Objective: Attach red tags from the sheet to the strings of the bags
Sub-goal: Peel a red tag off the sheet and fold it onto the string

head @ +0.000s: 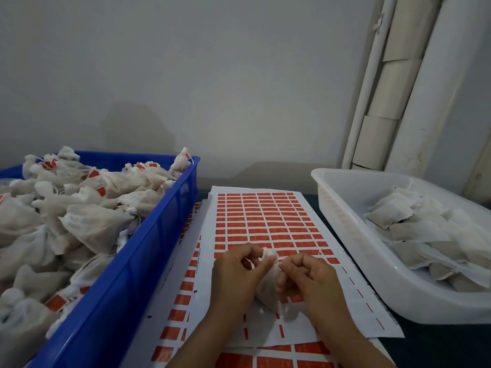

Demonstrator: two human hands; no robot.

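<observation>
A small white mesh bag stands between my two hands over the sheet of red tags. My left hand pinches the gathered top of the bag. My right hand holds the bag's right side near the top, fingers curled; the string is too thin to make out. The sheet lies flat on the table in front of me, with rows of red tags in its far part and bare white backing near my wrists.
A blue crate on the left is heaped with white bags, several bearing red tags. A white tub on the right holds flat white bags. More tag sheets lie underneath. A wall stands behind.
</observation>
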